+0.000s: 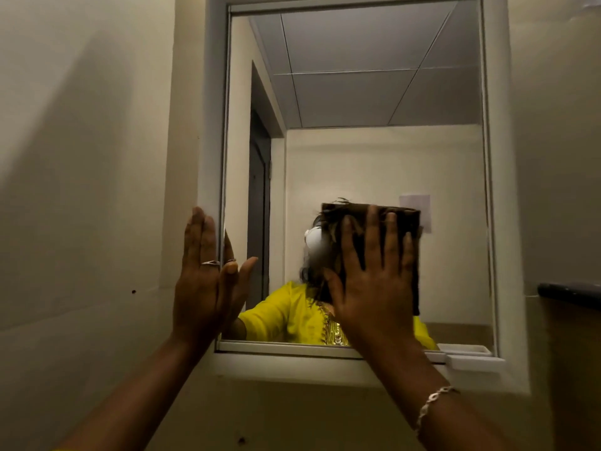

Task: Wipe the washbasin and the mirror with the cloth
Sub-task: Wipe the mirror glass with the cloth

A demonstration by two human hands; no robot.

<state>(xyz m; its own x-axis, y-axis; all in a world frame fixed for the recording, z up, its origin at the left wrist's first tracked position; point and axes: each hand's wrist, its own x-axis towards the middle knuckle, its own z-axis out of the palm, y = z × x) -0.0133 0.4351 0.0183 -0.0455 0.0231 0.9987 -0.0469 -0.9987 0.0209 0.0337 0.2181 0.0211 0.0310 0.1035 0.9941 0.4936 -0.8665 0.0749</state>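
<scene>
A tall mirror (374, 99) in a white frame (211, 125) fills the wall ahead. My right hand (374, 281) lies flat with fingers spread, pressing a dark brown cloth (411, 222) against the lower middle of the glass. The cloth shows above and to the right of my fingers. My left hand (201, 278) rests flat on the mirror frame's left edge, fingers together and straight, holding nothing. The washbasin is out of view.
A small white shelf (471, 359) juts from the frame's lower right corner. A dark bar (569, 292) sticks out from the right wall. Beige wall (81, 190) lies to the left. The glass reflects a person in yellow, a doorway and ceiling panels.
</scene>
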